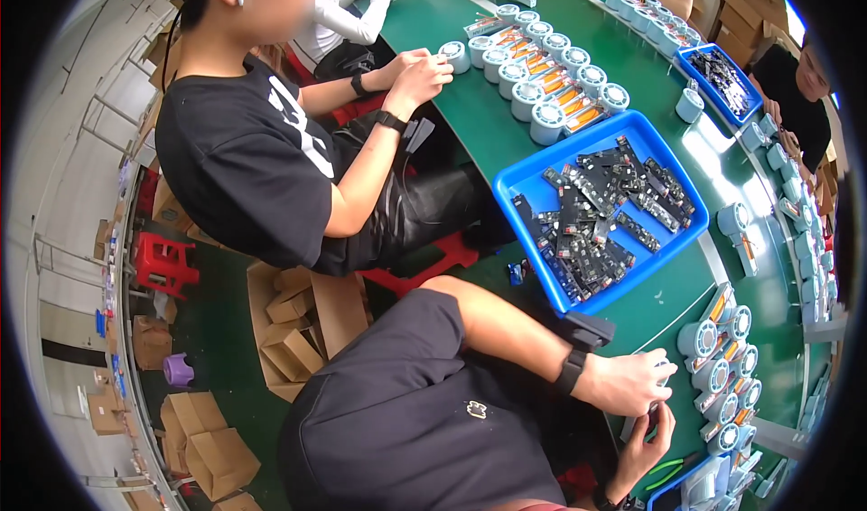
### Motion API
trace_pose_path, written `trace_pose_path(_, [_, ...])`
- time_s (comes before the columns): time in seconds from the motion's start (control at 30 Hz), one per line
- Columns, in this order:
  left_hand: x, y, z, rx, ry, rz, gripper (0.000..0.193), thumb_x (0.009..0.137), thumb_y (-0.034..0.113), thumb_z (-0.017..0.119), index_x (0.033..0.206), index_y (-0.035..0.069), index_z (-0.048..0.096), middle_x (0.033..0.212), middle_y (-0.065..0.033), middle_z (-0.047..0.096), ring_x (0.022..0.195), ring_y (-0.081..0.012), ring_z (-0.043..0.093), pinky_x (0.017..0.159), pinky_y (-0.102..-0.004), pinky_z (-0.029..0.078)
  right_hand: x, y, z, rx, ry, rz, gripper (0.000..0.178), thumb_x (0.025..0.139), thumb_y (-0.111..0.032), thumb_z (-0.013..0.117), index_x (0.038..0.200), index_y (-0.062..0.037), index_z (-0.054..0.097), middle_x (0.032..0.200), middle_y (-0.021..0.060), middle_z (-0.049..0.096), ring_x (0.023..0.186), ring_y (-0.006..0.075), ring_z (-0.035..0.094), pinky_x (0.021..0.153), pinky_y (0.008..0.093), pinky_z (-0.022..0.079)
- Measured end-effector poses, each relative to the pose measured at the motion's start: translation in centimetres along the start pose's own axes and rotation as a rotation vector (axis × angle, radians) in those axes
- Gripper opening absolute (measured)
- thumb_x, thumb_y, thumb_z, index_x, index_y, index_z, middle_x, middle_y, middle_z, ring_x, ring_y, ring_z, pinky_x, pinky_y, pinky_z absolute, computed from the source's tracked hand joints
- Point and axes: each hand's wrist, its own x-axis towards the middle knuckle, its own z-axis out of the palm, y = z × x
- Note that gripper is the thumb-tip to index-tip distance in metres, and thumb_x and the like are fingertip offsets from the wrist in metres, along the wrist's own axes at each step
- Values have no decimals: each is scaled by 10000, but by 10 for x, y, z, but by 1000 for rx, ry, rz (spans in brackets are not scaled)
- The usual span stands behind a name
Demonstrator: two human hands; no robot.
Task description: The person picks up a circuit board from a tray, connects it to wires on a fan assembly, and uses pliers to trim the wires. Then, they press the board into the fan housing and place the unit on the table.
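Note:
My left hand, with a black band and a small black device at its wrist, is closed with its fingers pinched at the table edge. A small pale piece shows at its fingertips, too hidden to name. Just below it, my right hand is closed with bent fingers, and something dark shows between its fingertips and the left hand. Beside them on the green table stand rows of light-blue handheld fan housings, some open with orange parts and wires showing. Green-handled pliers lie near my right hand.
A blue tray of black circuit boards stands beyond my left arm. A co-worker sits to the left, handling a fan housing near more rows. Another blue tray is across the table. Cardboard boxes and a red stool are on the floor.

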Motion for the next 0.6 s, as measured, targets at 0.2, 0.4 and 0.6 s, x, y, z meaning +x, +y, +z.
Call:
trace_pose_path(0.2, [11, -4, 6, 112, 136, -65, 223, 782, 250, 677, 790, 46, 767, 1102, -157, 695, 1241, -419, 583, 1023, -607, 455, 21, 11, -5, 99, -41, 65, 354, 928, -14, 671, 1274, 53, 637, 1120, 121, 620, 931, 203, 604, 778, 285, 475])
trace_pose_path(0.4, [23, -15, 0, 152, 91, -76, 208, 784, 234, 674, 790, 47, 766, 1117, -164, 698, 1223, -428, 601, 1046, -620, 451, 38, 10, -1, 22, -19, -39, 347, 917, 3, 673, 1260, 47, 641, 1109, 121, 611, 930, 217, 600, 829, 305, 491])
trace_pose_path(0.6, [9, -22, 13, -11, 139, -44, 198, 794, 228, 678, 771, 45, 751, 1138, -166, 697, 1200, -423, 622, 1071, -611, 461, 22, 12, 1, 44, 62, 34, 353, 898, 4, 707, 1243, 42, 645, 1075, 123, 642, 964, 232, 619, 846, 325, 502])
